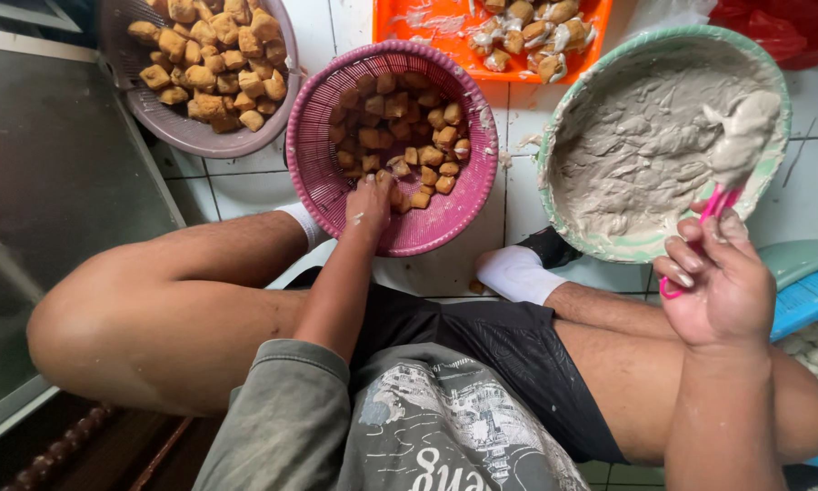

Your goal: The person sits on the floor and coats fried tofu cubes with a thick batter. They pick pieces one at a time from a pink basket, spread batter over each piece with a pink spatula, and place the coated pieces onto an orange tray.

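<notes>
Tofu (400, 195) – left hand (370, 202) grabbing; right hand (718, 282) grips spoon (713, 214).

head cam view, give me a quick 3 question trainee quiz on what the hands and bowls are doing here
1. True or false: the left hand is reaching into the pink basket of fried brown cubes.
2. What does the right hand hold?
A. a knife
B. a pink spoon
C. a cloth
3. Fill in: the spoon's bowl end rests in the green bowl of grey ______.

Key
1. True. The fingers are down among the cubes at the basket's near side.
2. B. The handle is gripped in the fingers.
3. Paste; it fills the bowl and coats the spoon.
</notes>
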The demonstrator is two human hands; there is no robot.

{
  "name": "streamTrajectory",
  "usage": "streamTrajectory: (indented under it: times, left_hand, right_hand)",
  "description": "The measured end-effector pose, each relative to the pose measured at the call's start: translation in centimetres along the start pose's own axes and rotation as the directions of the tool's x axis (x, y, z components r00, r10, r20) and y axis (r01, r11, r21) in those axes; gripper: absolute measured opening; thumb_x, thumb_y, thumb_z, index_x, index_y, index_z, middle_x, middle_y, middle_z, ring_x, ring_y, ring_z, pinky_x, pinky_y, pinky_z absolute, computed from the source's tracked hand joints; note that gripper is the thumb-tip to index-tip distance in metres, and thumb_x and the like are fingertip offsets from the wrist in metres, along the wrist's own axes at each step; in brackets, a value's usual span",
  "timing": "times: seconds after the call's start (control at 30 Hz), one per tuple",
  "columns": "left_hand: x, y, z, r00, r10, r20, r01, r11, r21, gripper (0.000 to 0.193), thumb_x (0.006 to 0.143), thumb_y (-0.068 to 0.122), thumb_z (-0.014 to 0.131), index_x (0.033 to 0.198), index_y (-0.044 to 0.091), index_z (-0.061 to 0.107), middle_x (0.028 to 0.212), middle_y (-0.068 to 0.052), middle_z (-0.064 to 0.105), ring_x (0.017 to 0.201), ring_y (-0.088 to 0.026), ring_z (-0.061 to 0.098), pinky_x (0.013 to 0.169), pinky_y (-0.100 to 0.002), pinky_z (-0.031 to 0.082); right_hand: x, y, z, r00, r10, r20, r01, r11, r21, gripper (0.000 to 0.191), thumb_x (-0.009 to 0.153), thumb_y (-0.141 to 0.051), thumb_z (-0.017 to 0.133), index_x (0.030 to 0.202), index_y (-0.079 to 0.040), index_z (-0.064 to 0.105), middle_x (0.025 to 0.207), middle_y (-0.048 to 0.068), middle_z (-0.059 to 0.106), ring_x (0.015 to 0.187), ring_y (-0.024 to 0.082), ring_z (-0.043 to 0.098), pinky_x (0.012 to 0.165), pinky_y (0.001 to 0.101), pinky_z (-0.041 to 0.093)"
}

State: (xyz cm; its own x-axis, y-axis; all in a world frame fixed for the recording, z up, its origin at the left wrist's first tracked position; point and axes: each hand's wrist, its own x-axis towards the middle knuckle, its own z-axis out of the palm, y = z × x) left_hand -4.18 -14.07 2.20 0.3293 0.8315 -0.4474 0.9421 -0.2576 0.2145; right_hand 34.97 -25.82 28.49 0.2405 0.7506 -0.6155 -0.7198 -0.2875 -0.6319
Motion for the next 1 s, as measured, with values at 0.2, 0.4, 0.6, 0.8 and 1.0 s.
streamTrajectory:
  times: [0.2, 0.4, 0.6, 0.8, 1.0]
  left_hand:
    - [0.9, 0.1, -1.6, 0.983, -0.166, 0.073, 0.18, 0.944, -0.275, 0.054, 0.082, 0.019, 0.074, 0.127, 0.003, 0.048, 0.104, -0.024, 0.068, 0.095, -0.043, 0.068, 0.079, -0.051, 0.056]
    - [2.9, 6.3, -6.1, 0.956, -0.171, 0.24, 0.293, 0.641, -0.709, 0.041, 0.091, 0.041, 0.065, 0.118, 0.011, 0.061, 0.095, -0.019, 0.073, 0.083, -0.032, 0.075, 0.072, -0.044, 0.059]
    - [-1.6, 26.3, -11.3, 0.916, 0.399, -0.042, -0.052, 0.014, -0.999, 0.04, 0.095, 0.038, 0.067, 0.114, 0.005, 0.056, 0.092, -0.006, 0.071, 0.073, -0.011, 0.066, 0.061, -0.029, 0.057]
    - [-4.5, 32.0, -17.3, 0.947, 0.314, 0.062, 0.06, 0.018, -0.998, 0.039, 0.098, 0.038, 0.068, 0.096, 0.002, 0.056, 0.075, -0.007, 0.066, 0.061, -0.012, 0.06, 0.052, -0.03, 0.049]
    - [-5.3, 31.7, -18.0, 0.935, 0.345, -0.082, -0.096, 0.025, -0.995, 0.038, 0.1, 0.039, 0.067, 0.089, 0.003, 0.062, 0.075, -0.003, 0.069, 0.069, -0.006, 0.067, 0.059, -0.026, 0.055]
  right_hand:
    - [0.4, 1.1, -0.8, 0.991, -0.045, -0.123, 0.057, 0.994, 0.092, 0.013, 0.117, -0.018, 0.053, 0.126, -0.011, 0.059, 0.094, -0.001, 0.054, 0.072, 0.007, 0.044, 0.065, 0.0218, 0.036]
    - [0.6, 1.0, 0.0, 0.999, -0.032, -0.041, 0.038, 0.987, 0.157, 0.015, 0.114, -0.027, 0.057, 0.111, -0.012, 0.06, 0.078, -0.004, 0.044, 0.057, 0.005, 0.035, 0.052, 0.0207, 0.029]
    - [-0.7, 1.9, 2.3, 0.975, -0.216, -0.047, 0.209, 0.97, -0.121, 0.01, 0.105, -0.012, 0.065, 0.111, -0.013, 0.058, 0.08, -0.005, 0.049, 0.058, 0.003, 0.036, 0.051, 0.02, 0.029]
    - [-1.9, -0.3, 1.8, 0.94, -0.34, -0.041, 0.329, 0.93, -0.164, 0.032, 0.093, -0.002, 0.072, 0.119, -0.013, 0.057, 0.092, -0.003, 0.059, 0.062, 0.003, 0.042, 0.053, 0.0186, 0.033]
    - [-2.1, 0.0, 0.8, 0.914, -0.402, -0.052, 0.381, 0.896, -0.23, 0.011, 0.103, -0.01, 0.067, 0.111, -0.006, 0.06, 0.076, -0.004, 0.051, 0.057, 0.002, 0.037, 0.051, 0.0196, 0.031]
